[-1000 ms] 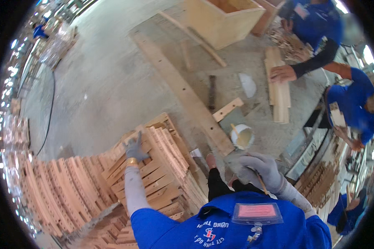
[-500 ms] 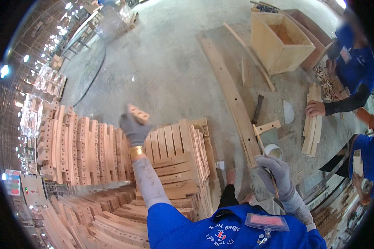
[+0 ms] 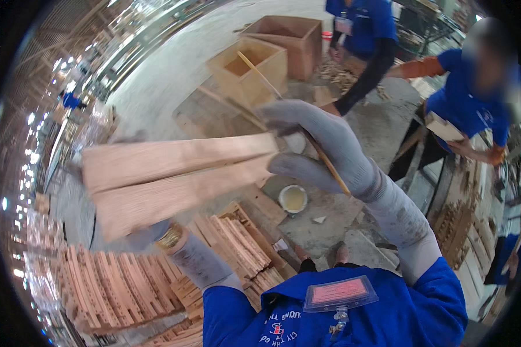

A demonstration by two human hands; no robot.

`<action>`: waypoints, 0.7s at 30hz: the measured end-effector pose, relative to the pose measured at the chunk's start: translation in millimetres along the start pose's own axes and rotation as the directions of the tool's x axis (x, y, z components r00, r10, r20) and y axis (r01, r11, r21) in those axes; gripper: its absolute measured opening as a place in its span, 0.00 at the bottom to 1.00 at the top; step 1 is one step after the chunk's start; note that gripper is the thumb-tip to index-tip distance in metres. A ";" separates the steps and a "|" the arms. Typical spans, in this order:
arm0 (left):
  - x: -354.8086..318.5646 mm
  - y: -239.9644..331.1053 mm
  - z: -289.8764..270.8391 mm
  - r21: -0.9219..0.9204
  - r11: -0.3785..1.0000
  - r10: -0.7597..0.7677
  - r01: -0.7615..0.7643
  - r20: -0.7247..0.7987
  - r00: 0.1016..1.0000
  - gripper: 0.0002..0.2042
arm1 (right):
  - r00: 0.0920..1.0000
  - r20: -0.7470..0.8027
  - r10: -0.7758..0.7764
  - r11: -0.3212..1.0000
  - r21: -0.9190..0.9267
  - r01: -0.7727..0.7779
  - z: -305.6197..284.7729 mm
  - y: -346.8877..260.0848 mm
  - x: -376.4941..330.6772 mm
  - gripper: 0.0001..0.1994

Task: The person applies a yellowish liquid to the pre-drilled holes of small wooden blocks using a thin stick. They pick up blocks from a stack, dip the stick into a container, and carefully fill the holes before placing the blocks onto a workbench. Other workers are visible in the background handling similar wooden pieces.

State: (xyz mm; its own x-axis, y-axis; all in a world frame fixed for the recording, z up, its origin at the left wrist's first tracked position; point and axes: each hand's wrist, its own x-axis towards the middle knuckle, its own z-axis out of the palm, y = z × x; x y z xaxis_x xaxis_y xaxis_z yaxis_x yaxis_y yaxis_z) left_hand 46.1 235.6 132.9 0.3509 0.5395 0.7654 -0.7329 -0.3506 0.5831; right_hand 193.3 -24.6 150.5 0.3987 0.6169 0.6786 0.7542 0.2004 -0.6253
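Note:
Two pale wooden slats lie side by side in front of me, raised and close to the camera. My left hand, in a grey glove, is under their left end; the slats hide most of its fingers, which seem closed round the wood. At the other end, the thumb and fingers of my gloved right hand close about the slat ends. A thin wooden stick is also held in that hand, running through the fingers and poking out past both sides.
Stacked drilled wooden parts and more slats stand below left. A white bowl with pale yellow contents sits on the work surface. Beyond are two wooden bins. Co-workers work at the right, one holding a wood block.
My left hand came from above the stacks toward the middle with wood in it. My right hand has risen to meet the slats, stick still held. The view has swung right.

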 end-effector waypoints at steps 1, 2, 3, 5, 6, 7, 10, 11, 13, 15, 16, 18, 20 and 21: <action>-3.9 -5.2 34.2 -0.063 0.998 -0.008 0.013 0.067 0.998 0.53 | 0.999 -0.018 -0.040 0.999 -0.005 0.040 -13.0 2.7 -0.9 0.30; -10.0 -10.4 66.2 -0.118 0.993 -0.012 0.030 0.147 0.989 0.53 | 0.995 -0.044 -0.088 0.996 -0.008 0.088 -21.5 6.0 -3.9 0.32; -18.9 -13.6 95.1 -0.162 0.986 -0.004 0.042 0.223 0.975 0.53 | 0.998 -0.047 -0.041 0.999 0.016 0.042 -31.5 9.2 -10.9 0.33; -37.9 -20.4 143.3 -0.239 0.968 0.012 0.081 0.362 0.932 0.54 | 0.998 -0.032 0.053 0.996 0.076 -0.050 -45.3 21.2 -31.8 0.34; -47.0 -22.4 164.3 -0.271 0.958 0.027 0.099 0.425 0.905 0.54 | 0.996 -0.072 0.061 0.993 0.110 -0.053 -48.9 29.1 -45.6 0.33; -56.2 -24.5 182.5 -0.293 0.949 0.038 0.120 0.482 0.875 0.55 | 0.981 -0.070 0.180 0.940 0.306 -0.151 -51.7 32.3 -60.7 0.33; -87.2 -43.7 219.9 -0.301 0.934 0.036 0.192 0.615 0.787 0.56 | 0.949 -0.078 0.306 0.865 0.439 -0.243 -66.5 59.4 -99.8 0.32; -100.4 -54.6 218.1 -0.270 0.934 -0.013 0.235 0.631 0.776 0.56 | 0.937 -0.046 0.347 0.831 0.477 -0.285 -66.3 70.4 -109.8 0.31; -122.0 -69.5 216.1 -0.185 0.906 -0.177 0.382 0.652 0.737 0.58 | 0.900 0.002 0.436 0.769 0.519 -0.373 -68.7 87.6 -126.3 0.29; -136.3 -62.2 220.7 -0.098 0.840 -0.350 0.534 0.654 0.670 0.56 | 0.885 -0.025 0.465 0.743 0.555 -0.375 -67.3 102.2 -141.9 0.26; -139.9 -56.4 220.2 -0.050 0.800 -0.434 0.598 0.641 0.633 0.56 | 0.884 -0.019 0.467 0.735 0.564 -0.376 -64.6 105.9 -144.1 0.26; -140.1 -51.6 223.4 -0.059 0.817 -0.414 0.573 0.632 0.655 0.54 | 0.875 -0.043 0.482 0.723 0.584 -0.369 -63.3 112.0 -150.4 0.21; -144.8 -43.1 221.8 -0.059 0.819 -0.439 0.570 0.575 0.690 0.52 | 0.874 -0.053 0.484 0.721 0.590 -0.363 -63.6 108.9 -149.5 0.18; -150.2 -38.9 224.2 -0.065 0.812 -0.465 0.580 0.530 0.709 0.51 | 0.872 -0.060 0.485 0.721 0.592 -0.360 -63.8 107.7 -148.7 0.17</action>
State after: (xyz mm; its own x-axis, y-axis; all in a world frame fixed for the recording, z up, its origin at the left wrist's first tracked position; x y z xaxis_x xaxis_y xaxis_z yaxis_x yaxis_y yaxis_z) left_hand 152.6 -3.5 56.3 0.8984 0.1401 0.4161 -0.4290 0.0783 0.8999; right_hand 248.5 -143.4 6.8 0.7451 0.5897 0.3116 0.0912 0.3728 -0.9234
